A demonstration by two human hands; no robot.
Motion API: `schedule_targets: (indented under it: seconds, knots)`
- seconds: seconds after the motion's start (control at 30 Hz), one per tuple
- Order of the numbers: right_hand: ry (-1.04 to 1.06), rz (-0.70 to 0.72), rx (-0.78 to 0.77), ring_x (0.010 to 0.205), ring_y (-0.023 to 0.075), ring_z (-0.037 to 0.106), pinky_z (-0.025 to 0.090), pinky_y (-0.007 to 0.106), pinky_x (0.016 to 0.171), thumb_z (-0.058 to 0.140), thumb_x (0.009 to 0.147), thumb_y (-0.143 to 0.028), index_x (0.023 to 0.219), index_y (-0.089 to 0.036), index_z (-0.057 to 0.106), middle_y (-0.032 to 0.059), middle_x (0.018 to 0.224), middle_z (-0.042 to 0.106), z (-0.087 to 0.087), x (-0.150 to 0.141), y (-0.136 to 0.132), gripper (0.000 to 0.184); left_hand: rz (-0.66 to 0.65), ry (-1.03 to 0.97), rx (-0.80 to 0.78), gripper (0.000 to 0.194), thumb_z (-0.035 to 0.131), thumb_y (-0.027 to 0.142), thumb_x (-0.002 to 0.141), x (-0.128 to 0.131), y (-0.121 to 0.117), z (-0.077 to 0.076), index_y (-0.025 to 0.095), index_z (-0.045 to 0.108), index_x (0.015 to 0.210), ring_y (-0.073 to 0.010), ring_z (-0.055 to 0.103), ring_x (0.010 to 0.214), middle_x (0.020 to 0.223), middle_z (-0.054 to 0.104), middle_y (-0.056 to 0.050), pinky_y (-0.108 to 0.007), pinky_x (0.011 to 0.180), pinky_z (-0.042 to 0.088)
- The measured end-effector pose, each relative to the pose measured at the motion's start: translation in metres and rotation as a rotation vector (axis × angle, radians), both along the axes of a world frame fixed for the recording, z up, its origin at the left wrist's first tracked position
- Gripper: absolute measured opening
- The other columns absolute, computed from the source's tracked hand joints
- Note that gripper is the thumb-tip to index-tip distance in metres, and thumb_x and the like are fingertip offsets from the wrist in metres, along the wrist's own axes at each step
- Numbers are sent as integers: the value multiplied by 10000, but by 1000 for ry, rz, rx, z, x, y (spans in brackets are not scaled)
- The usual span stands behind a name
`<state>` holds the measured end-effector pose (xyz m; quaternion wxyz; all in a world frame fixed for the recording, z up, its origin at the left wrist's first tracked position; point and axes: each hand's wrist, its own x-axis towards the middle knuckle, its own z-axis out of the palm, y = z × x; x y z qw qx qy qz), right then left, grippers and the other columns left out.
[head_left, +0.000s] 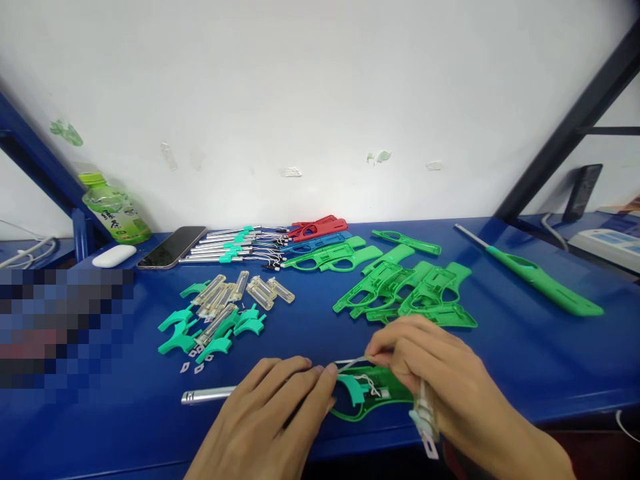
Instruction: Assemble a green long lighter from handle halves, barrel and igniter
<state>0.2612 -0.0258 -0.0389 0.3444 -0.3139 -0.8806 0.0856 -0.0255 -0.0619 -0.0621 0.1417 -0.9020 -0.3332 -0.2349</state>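
left hand (273,420) closed on metal barrel (207,396), right hand (440,370) tight on clear cartridge (427,407), green shell (367,408) between them

That lone head-worn camera looks forward and down, across the blue worktop (530,360) to the white wall (320,87), left hand (270,417) and right hand (443,373) close below it.

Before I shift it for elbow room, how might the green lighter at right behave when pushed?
The green lighter will probably feel stiff, given its straight metal rod. Its wide handle suggests little rolling but looks slippery.
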Motion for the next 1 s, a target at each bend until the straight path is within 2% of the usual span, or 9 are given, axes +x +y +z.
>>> schedule_targets:
  seconds: [0.1, 0.23, 0.37, 0.47, 0.57, 0.67, 0.73, 0.83, 1.0]
  knots:
    - [6, -8, -5, 956, 139, 617, 517, 253, 804, 490, 985, 25, 888, -246, 357, -12, 1000, 665, 1, 3, -3, 317, -2, 15, -46, 393, 415, 150, 1127, 5, 2, 5, 249, 645, 1429, -226, 667, 1262, 1324, 760, 17, -396, 1078, 513]
    - [46, -14, 1, 917, 117, 620, 499, 240, 790, 531, 1038, -52, 871, -247, 359, -24, 1021, 686, 2, 0, -3, 309, 49, -55, -85, 374, 474, 199, 1106, 29, 9, 17, 167, 615, 1451, -284, 663, 1196, 1264, 750, -87, -437, 964, 590]
    - [78, -4, 10, 914, 112, 623, 481, 224, 754, 535, 1046, -64, 865, -248, 348, -27, 1005, 687, 3, -1, -1, 319, 7, -211, -112, 305, 530, 140, 1055, 55, 18, 20, 155, 669, 1325, -250, 672, 977, 1068, 756, -61, -417, 808, 603]
    - [95, -45, 17, 876, 115, 607, 467, 237, 744, 565, 1047, -106, 860, -246, 327, -22, 958, 653, 6, 4, -1, 333, -12, -290, -84, 324, 563, 33, 986, 61, 21, 15, 160, 678, 1261, -223, 639, 893, 1016, 744, -48, -395, 762, 563]
    - [74, -167, 58, 745, 142, 514, 429, 286, 672, 615, 1060, -382, 902, -252, 374, -21, 838, 534, 10, 16, -4, 317, -1, -326, -85, 316, 591, 21, 972, 59, 20, 13, 182, 666, 1233, -232, 623, 957, 1075, 732, -58, -399, 816, 539]
    - [54, -217, 92, 752, 183, 508, 439, 341, 695, 363, 1080, -691, 1040, -240, 473, 7, 865, 530, 14, 26, -9, 466, -9, -363, -102, 241, 584, 39, 993, 58, 19, 16, 186, 663, 1167, -221, 626, 959, 1044, 734, -45, -379, 840, 521]
    - [52, -196, 66, 776, 188, 532, 437, 351, 733, 261, 1132, -584, 1077, -244, 490, 11, 882, 563, 15, 28, -11, 414, -23, -376, -110, 219, 571, 40, 1002, 59, 18, 18, 183, 666, 1139, -211, 631, 938, 1014, 739, -36, -362, 836, 517]
    - [20, -190, -2, 750, 170, 520, 390, 344, 730, 353, 1137, -299, 1025, -247, 489, -9, 855, 579, 13, 26, -12, 184, -34, -377, -105, 257, 561, 40, 1008, 62, 20, 20, 174, 665, 1202, -210, 631, 935, 1031, 741, -44, -358, 834, 519]
    - [-40, -207, -45, 794, 164, 507, 342, 351, 800, 409, 1134, -251, 1020, -241, 493, -23, 894, 587, 8, 20, -9, 142, -59, -376, -94, 250, 573, 44, 992, 69, 27, 22, 175, 685, 1174, -217, 613, 893, 987, 722, -57, -364, 788, 515]
